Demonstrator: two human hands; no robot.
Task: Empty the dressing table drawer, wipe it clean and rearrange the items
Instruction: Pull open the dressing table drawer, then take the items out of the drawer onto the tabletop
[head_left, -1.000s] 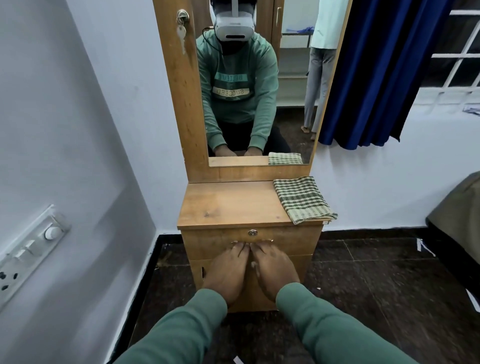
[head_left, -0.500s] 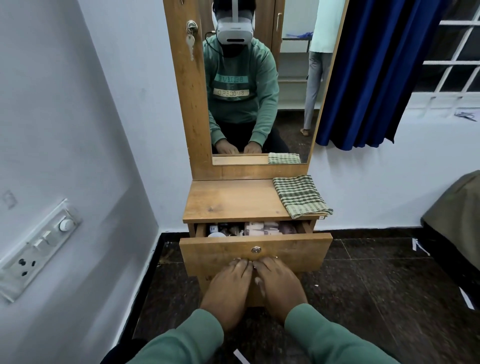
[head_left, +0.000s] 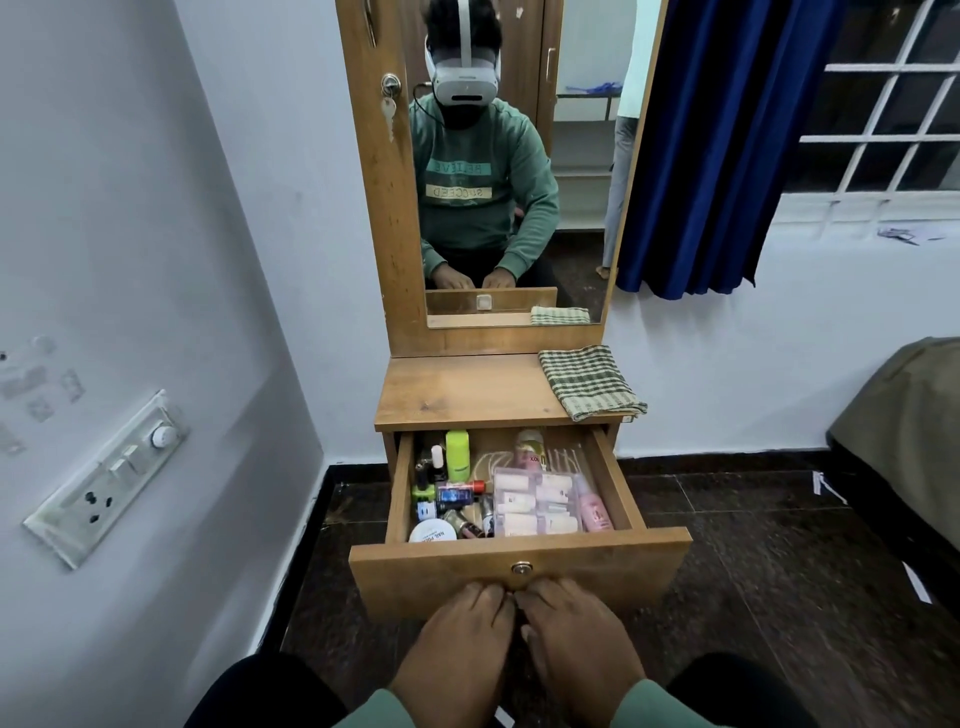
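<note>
The wooden dressing table's drawer (head_left: 415, 571) stands pulled far out. Inside lie several toiletries: a green bottle (head_left: 457, 454), a white jar (head_left: 434, 531), a clear plastic box (head_left: 535, 506) and a pink bottle (head_left: 592, 506). My left hand (head_left: 452, 649) and my right hand (head_left: 576, 654) sit side by side, fingers curled on the drawer front just below its round lock (head_left: 521, 568). A folded green checked cloth (head_left: 589, 382) lies on the right of the table top (head_left: 457, 389).
A mirror (head_left: 519, 156) rises behind the table top. A white wall with a switch panel (head_left: 109, 478) runs close on the left. At the right are a blue curtain (head_left: 727, 145) and a covered bed (head_left: 909, 415). Dark tiled floor (head_left: 753, 545) surrounds the table.
Both hands have pulled the drawer from fully closed to far open, so its contents show. The view has come closer and tilted down.
</note>
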